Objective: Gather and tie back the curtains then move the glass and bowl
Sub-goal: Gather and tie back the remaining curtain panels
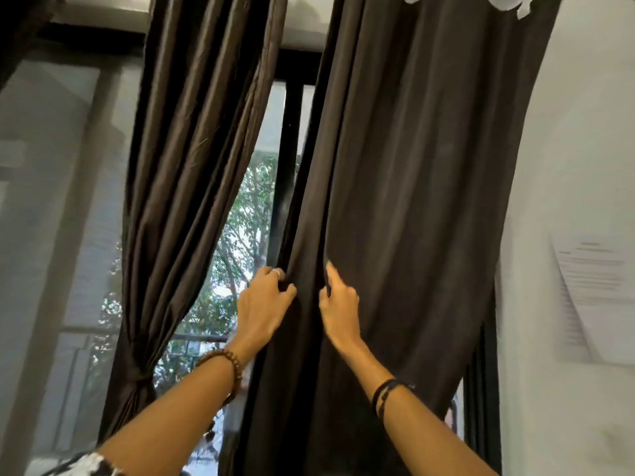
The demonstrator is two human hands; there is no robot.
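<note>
Gathering the dark brown fabric right curtain (412,187)

Left hand (264,304) and right hand (338,304) are pinching soft, limp folds beside the black window frame (290,139).

Nothing readable here tbh. The only text is on a sheet of paper (594,297) stuck to the wall at the right of the frame, way too blurry to make out.

Dark brown curtains (395,166), plain
</note>
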